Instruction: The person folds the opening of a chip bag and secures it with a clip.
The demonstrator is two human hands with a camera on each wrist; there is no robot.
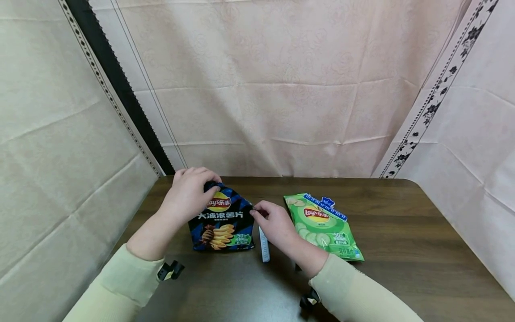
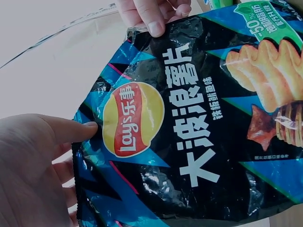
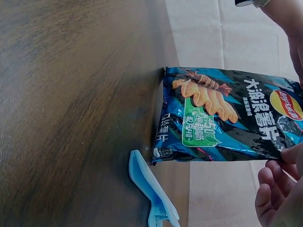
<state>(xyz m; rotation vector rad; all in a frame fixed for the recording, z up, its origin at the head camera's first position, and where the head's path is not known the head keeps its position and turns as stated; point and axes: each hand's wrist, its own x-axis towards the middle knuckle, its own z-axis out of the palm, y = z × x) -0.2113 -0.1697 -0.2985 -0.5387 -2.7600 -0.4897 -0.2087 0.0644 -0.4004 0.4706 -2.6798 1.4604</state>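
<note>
A black and blue Lay's chip bag (image 1: 222,229) stands upright on the table, its printed front towards me. My left hand (image 1: 188,193) grips its upper left edge, the thumb across the front near the logo and the fingers behind, as the left wrist view shows. With thumb and fingertips, my right hand (image 1: 278,225) pinches the bag's upper right edge. A light blue bag clip (image 3: 150,187) lies on the table by the bag's lower right corner. In the head view this clip (image 1: 263,247) is partly under my right hand.
A green Lay's chip bag (image 1: 322,226) lies right of my right hand, with a dark blue clip (image 1: 326,206) across its top. The brown wooden table (image 1: 402,223) ends at pale curtains (image 1: 281,112) behind and on both sides.
</note>
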